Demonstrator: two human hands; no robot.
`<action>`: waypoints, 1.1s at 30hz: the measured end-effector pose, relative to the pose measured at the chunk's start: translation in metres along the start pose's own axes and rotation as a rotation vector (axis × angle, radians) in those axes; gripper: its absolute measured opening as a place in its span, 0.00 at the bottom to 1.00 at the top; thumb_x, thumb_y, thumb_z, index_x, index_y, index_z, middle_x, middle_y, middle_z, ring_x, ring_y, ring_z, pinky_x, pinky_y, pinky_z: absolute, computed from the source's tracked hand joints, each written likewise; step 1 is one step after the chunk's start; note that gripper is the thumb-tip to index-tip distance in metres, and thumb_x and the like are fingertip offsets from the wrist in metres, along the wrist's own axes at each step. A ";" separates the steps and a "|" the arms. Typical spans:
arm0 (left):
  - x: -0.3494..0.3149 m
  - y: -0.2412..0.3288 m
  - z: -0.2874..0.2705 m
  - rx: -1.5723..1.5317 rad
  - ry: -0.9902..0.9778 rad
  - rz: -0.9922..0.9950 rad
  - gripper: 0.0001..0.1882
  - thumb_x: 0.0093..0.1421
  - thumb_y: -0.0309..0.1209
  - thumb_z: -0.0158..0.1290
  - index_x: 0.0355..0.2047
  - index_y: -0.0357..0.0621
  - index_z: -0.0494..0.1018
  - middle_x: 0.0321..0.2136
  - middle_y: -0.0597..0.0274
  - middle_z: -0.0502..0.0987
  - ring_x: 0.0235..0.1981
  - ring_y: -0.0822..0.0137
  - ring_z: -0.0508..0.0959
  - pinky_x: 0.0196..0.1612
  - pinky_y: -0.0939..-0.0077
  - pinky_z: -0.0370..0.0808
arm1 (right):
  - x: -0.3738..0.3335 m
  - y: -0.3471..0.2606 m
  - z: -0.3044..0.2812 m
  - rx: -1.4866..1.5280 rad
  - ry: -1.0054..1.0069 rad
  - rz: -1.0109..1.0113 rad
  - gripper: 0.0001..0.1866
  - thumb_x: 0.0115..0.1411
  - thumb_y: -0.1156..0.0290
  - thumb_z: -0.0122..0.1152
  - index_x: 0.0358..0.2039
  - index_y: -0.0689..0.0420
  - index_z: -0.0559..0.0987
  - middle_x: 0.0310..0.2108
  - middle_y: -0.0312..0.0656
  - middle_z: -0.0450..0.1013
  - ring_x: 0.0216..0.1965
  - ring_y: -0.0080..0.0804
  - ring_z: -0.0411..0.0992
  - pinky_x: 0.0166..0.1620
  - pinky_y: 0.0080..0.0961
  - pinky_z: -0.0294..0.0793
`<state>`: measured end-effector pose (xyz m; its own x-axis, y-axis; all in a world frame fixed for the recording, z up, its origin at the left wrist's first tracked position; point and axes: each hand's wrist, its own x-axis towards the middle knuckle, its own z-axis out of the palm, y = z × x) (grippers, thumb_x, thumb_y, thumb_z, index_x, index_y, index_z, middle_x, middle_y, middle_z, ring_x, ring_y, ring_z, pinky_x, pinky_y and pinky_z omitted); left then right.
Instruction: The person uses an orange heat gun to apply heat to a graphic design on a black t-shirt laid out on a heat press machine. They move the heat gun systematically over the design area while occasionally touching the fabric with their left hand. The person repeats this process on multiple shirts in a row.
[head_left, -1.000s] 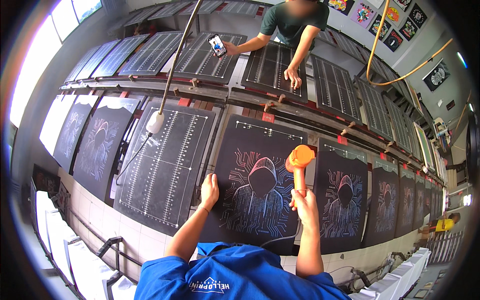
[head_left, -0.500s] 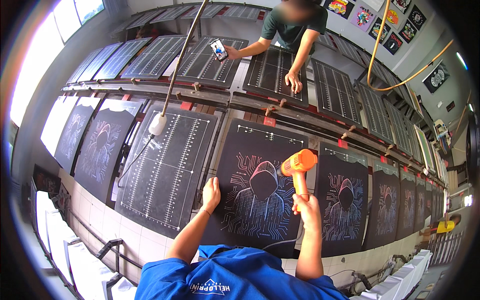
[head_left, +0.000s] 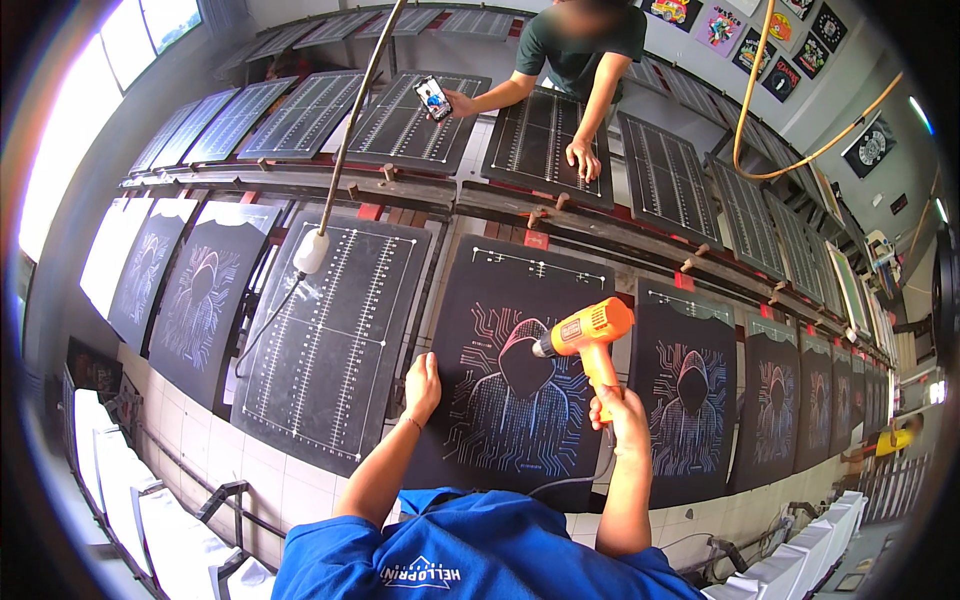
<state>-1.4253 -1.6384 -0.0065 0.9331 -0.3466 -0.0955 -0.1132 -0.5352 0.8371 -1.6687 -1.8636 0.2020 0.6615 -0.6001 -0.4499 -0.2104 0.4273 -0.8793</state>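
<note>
A black T-shirt (head_left: 480, 275) with a hooded figure and circuit lines printed in red, blue and white lies stretched over a board in front of me. My right hand (head_left: 622, 415) is wrapped round the handle of an orange heat gun (head_left: 590, 328). Its metal nozzle points left over the printed hood, apart from the cloth as far as I can see. At the shirt's left edge is my left hand (head_left: 422, 388), its fingers closed along that edge; the fingertips are partly hidden. A cord trails from the gun's handle past the shirt's lower edge.
On the left lies a bare black board (head_left: 335, 330) with white ruler marks; a cable with a white connector (head_left: 311, 252) hangs over it. More printed shirts (head_left: 690, 390) line both sides. Across the rail (head_left: 500, 203), a person (head_left: 585, 60) holds a phone (head_left: 433, 98) and leans on a board.
The heat gun has swung so its nozzle points further left, showing its side, and my right wrist has turned with it. My left hand stays at the shirt's edge.
</note>
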 end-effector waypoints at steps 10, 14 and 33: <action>0.003 -0.001 -0.001 0.017 -0.002 0.000 0.23 0.69 0.43 0.37 0.41 0.33 0.72 0.36 0.37 0.76 0.40 0.39 0.75 0.43 0.56 0.71 | 0.012 0.007 0.003 -0.071 0.049 -0.062 0.13 0.61 0.63 0.60 0.34 0.61 0.73 0.20 0.34 0.69 0.18 0.18 0.69 0.21 0.15 0.67; 0.002 -0.012 0.004 0.019 -0.053 0.019 0.24 0.70 0.45 0.35 0.46 0.33 0.68 0.38 0.34 0.75 0.41 0.36 0.73 0.44 0.54 0.70 | 0.016 0.013 0.019 -0.272 0.162 -0.164 0.13 0.60 0.64 0.62 0.34 0.60 0.72 0.19 0.32 0.68 0.18 0.17 0.68 0.20 0.14 0.67; -0.129 -0.051 -0.047 0.082 -0.135 -0.080 0.26 0.71 0.44 0.31 0.54 0.33 0.63 0.42 0.33 0.74 0.45 0.37 0.74 0.47 0.54 0.70 | 0.031 -0.007 0.000 -0.179 -0.083 0.020 0.14 0.61 0.61 0.59 0.32 0.60 0.72 0.20 0.33 0.69 0.19 0.17 0.69 0.21 0.14 0.68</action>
<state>-1.5240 -1.5298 -0.0115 0.8864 -0.3981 -0.2360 -0.0732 -0.6242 0.7779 -1.6472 -1.8852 0.1946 0.7116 -0.5313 -0.4597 -0.3439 0.3072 -0.8873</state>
